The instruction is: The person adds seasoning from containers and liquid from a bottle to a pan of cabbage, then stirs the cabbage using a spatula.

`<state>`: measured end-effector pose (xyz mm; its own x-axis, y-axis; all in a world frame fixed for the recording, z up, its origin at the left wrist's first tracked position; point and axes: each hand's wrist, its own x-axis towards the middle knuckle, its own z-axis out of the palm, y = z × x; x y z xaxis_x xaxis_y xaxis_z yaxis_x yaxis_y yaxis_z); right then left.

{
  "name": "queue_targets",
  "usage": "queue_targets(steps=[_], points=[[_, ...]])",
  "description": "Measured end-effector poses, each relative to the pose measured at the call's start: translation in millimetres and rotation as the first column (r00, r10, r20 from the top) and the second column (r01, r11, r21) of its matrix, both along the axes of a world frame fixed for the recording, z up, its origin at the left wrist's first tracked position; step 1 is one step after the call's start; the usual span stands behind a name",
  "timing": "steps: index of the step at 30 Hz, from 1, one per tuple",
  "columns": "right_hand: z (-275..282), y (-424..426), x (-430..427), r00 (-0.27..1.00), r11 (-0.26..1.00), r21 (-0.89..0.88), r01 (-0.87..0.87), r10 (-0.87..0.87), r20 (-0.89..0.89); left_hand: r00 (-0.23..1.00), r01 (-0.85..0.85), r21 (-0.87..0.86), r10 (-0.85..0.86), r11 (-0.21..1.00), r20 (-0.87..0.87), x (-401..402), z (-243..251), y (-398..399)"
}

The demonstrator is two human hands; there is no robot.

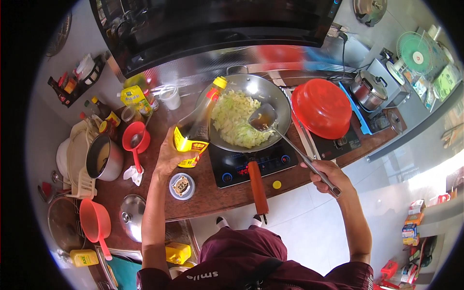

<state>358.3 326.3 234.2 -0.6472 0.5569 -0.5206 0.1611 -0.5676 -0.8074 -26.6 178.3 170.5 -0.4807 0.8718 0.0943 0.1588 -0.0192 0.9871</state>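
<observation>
My left hand (169, 154) grips a glass bottle (200, 127) of dark sauce by its yellow-labelled lower part. The bottle leans to the right, its yellow top (219, 82) over the left part of a wok (253, 85). Chopped pale-green cabbage (232, 119) lies in the wok. My right hand (328, 177) is closed around the long handle of a metal ladle (295, 146). Brown liquid (265, 120) sits in the ladle's bowl, just above the cabbage. The wok stands on a black induction cooker (232, 176), its wooden handle (258, 188) pointing toward me.
Right of the wok, an upturned red basin (322, 108) covers part of a second cooker (335, 146). A small yellow cap (277, 185) lies near the counter edge. At left are a red dipper (134, 139), a pot (112, 163) and a round-lidded container (182, 186). A black range hood (217, 21) overhangs the back.
</observation>
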Motion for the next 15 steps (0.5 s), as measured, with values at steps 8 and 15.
queue_targets(steps=[8,15], points=[[4,6,-42,0.997,0.989,0.147,-0.020,0.008,0.083,0.994,0.007,0.065,-0.014,0.998,0.108,7,2,3],[9,23,-61,0.994,0.915,0.402,0.027,-0.067,0.085,0.994,0.008,0.081,-0.017,0.997,0.108,6,4,0]])
